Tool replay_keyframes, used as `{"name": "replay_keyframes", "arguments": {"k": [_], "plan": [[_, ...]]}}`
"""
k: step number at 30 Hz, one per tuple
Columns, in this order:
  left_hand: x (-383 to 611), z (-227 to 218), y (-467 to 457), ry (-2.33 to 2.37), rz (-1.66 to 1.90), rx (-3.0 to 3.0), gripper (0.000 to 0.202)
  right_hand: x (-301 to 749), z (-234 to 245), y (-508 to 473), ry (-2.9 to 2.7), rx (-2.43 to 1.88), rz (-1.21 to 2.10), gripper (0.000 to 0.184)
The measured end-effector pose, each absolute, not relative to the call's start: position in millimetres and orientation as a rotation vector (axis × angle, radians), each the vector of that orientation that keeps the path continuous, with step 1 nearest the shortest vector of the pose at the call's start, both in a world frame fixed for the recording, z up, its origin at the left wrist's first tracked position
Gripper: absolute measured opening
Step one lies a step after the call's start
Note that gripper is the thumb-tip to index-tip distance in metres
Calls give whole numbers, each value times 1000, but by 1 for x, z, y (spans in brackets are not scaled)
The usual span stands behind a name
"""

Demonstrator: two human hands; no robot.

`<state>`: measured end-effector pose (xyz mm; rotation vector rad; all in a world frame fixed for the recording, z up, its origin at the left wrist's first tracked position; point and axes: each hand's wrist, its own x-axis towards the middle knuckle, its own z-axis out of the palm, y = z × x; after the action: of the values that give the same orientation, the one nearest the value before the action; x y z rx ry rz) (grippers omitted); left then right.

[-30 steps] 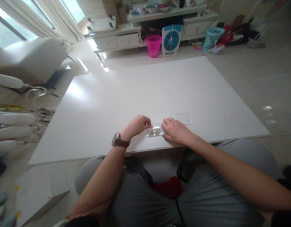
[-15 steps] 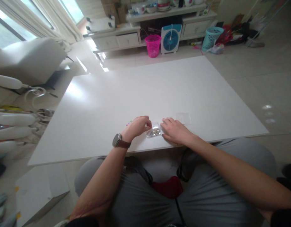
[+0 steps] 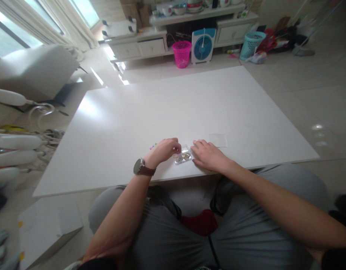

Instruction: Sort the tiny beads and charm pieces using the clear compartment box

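Note:
A small clear plastic box (image 3: 183,161) with compartments lies near the front edge of the white table. Gold-coloured rings (image 3: 186,155) and silver-coloured rings (image 3: 178,159) show in its front compartments. My left hand (image 3: 167,149) hangs over the box's left side, thumb and fingers pinched together; anything between the tips is too small to make out. At the box's right side rests my right hand (image 3: 208,155), its fingers spread and bent, the fingertips near the box wall. A flat clear lid (image 3: 218,140) lies behind my right hand. Small colourful pieces (image 3: 153,146) peek out behind my left hand.
The white table (image 3: 173,105) spreads out ahead, its front edge close to my legs. Beyond it on the floor stand a pink basket (image 3: 181,54), a blue and white fan (image 3: 203,45) and a light blue basket (image 3: 251,45). A grey sofa (image 3: 40,71) is at left.
The fingers of my left hand have shifted very slightly over the box. My right hand, the box and the lid look unmoved.

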<state>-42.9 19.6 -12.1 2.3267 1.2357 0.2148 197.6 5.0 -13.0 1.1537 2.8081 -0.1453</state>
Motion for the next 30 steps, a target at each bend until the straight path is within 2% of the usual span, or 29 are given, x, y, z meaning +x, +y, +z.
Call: {"name": "replay_keyframes", "arguments": {"k": [17, 30], "plan": [[-45, -9, 23, 1302, 231, 2291, 11, 197, -12, 3, 2821, 1159, -163, 34], [-44, -17, 22, 1295, 170, 2338, 14, 197, -13, 4, 2812, 1154, -159, 33]]}}
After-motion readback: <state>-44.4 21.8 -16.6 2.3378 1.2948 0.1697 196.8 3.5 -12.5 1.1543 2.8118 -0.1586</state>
